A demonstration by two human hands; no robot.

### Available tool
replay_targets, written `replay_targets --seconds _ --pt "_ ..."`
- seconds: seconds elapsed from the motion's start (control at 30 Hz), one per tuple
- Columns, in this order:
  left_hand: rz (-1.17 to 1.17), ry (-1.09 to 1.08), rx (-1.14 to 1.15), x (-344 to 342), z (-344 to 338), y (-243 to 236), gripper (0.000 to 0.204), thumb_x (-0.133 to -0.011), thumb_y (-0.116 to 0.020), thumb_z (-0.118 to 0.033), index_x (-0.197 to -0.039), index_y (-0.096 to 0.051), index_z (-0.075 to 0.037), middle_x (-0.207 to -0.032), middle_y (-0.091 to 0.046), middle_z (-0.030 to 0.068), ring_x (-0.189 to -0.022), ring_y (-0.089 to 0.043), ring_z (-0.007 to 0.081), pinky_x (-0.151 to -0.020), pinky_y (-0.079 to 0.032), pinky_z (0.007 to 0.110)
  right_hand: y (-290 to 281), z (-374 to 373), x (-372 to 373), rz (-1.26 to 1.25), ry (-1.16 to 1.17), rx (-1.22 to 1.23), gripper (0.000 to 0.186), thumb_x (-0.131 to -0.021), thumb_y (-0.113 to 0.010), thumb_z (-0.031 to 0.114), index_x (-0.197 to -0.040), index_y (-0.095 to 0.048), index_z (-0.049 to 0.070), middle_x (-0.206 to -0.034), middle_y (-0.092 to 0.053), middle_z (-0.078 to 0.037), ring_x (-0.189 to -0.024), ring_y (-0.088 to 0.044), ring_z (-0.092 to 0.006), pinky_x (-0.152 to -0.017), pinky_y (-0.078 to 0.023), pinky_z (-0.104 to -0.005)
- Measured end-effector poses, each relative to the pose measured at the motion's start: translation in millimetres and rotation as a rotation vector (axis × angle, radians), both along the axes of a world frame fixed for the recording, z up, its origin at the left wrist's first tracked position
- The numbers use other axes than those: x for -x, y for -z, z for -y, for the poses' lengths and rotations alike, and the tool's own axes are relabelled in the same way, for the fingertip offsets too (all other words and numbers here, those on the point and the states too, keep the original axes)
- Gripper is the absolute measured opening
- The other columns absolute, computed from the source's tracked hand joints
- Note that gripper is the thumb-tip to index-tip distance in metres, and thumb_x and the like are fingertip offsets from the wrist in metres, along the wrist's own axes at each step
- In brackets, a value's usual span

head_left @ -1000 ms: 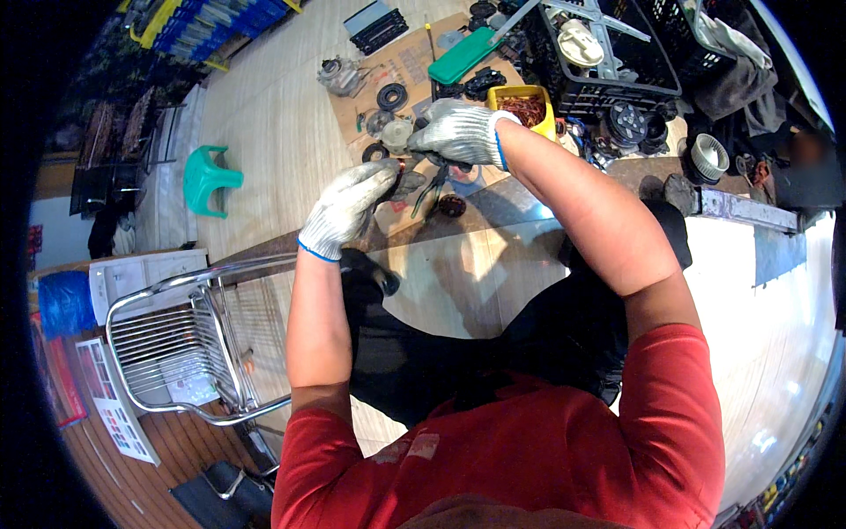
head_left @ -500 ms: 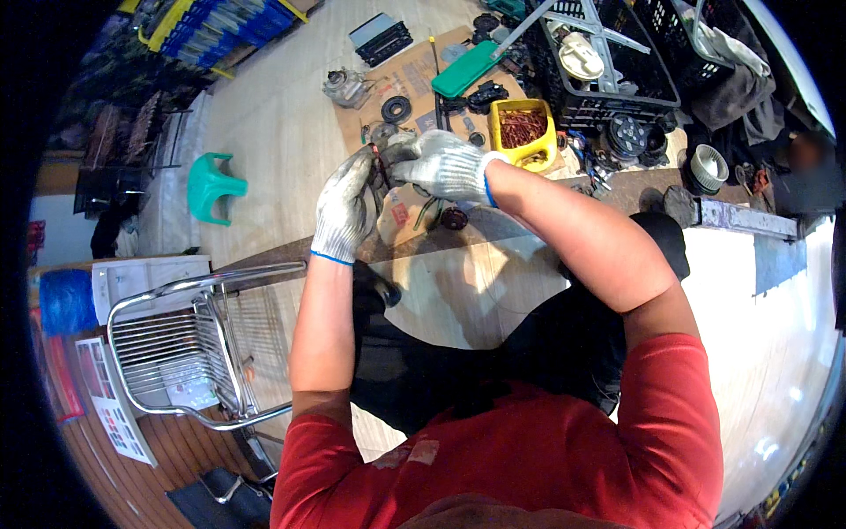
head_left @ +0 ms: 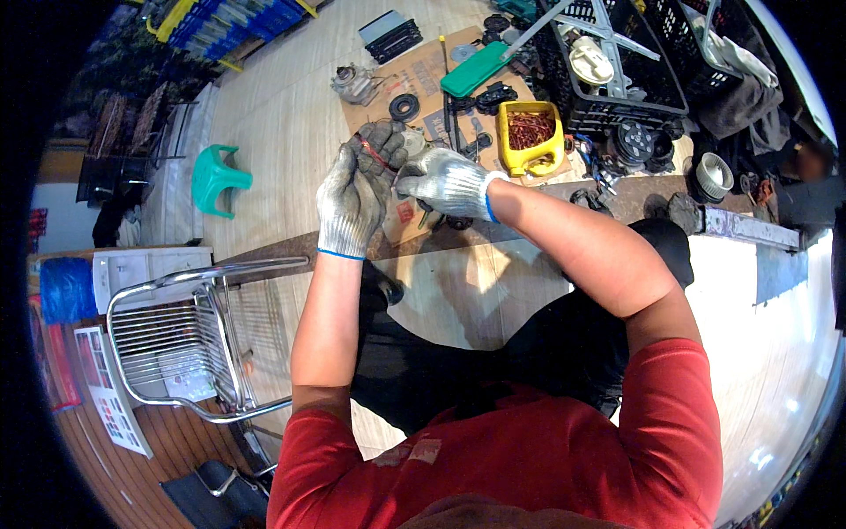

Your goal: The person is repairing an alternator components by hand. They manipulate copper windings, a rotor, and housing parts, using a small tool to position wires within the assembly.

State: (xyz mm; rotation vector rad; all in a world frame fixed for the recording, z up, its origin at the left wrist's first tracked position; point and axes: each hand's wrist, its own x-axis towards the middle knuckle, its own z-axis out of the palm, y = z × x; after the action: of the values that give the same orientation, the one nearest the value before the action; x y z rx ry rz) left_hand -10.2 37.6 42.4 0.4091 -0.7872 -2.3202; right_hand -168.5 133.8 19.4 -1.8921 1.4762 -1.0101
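In the head view, the person's left hand, in a white and gray glove, is turned palm up with the fingers spread wide like a shallow bowl. A thin red bit lies across it, toward the fingers. The right hand, in a glove like it, is just beside it at about four o'clock. Its fingers are bent and close together, and their tips are by the left palm; I cannot tell if they hold anything. Going around from the two hands, a black ring lies at twelve o'clock on a brown cardboard sheet. A gray metal part sits at eleven o'clock, and a flat green thing with a long gray handle is at one o'clock. A big black crate is at two o'clock, full of odd parts. A yellow tub of red-brown bits is near three o'clock. A green stool is at nine o'clock, and a shiny metal chair is at eight.
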Motion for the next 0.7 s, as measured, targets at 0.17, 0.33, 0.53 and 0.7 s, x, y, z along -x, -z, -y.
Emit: replay_targets --seconds 0.17,0.33,0.53,0.7 --pt "-0.071 0.024 -0.018 -4.3 4.9 2.0 0.05 -0.104 -0.045 -0.031 -0.138 -0.043 0.006 -0.139 -0.051 0.0215 -0.13 -0.049 0.0387 -0.109 -0.04 0.053 0.1 -1.9 -0.2 -0.067 -0.022 0.032 0.023 -0.076 -0.066 0.005 -0.098 -0.07 0.012 -0.097 -0.068 -0.016 -0.091 -0.067 -0.0357 -0.078 -0.053 -0.0443" --pt "-0.159 0.059 -0.045 -5.6 9.9 0.9 0.045 -0.103 -0.048 -0.028 -0.133 -0.049 0.006 -0.127 -0.059 0.018 -0.122 -0.055 0.0362 -0.105 -0.044 0.05 10.8 0.7 7.5 -0.058 -0.071 -0.006 0.02 -0.083 -0.062 0.008 -0.1 -0.07 0.014 -0.1 -0.066 -0.016 -0.096 -0.065 -0.0338 -0.081 -0.053 -0.0416" --pt "-0.182 0.074 -0.039 -13.2 14.2 5.3 0.042 -0.104 -0.047 -0.028 -0.13 -0.054 0.005 -0.122 -0.065 0.0157 -0.115 -0.06 0.034 -0.099 -0.048 0.049 -18.3 -1.7 11.3 -0.019 -0.076 -0.211 0.019 -0.086 -0.058 0.014 -0.1 -0.07 0.011 -0.098 -0.065 -0.018 -0.098 -0.063 -0.0389 -0.084 -0.049 -0.046" --pt "-0.137 0.031 -0.038 -11.7 12.0 3.0 0.042 -0.104 -0.047 -0.028 -0.13 -0.054 0.004 -0.122 -0.065 0.0157 -0.114 -0.061 0.0335 -0.098 -0.049 0.048 -15.0 -0.9 14.7 0.006 -0.093 -0.107 0.02 -0.087 -0.056 0.02 -0.098 -0.069 0.009 -0.097 -0.063 -0.023 -0.095 -0.062 -0.0413 -0.082 -0.049 -0.0481"
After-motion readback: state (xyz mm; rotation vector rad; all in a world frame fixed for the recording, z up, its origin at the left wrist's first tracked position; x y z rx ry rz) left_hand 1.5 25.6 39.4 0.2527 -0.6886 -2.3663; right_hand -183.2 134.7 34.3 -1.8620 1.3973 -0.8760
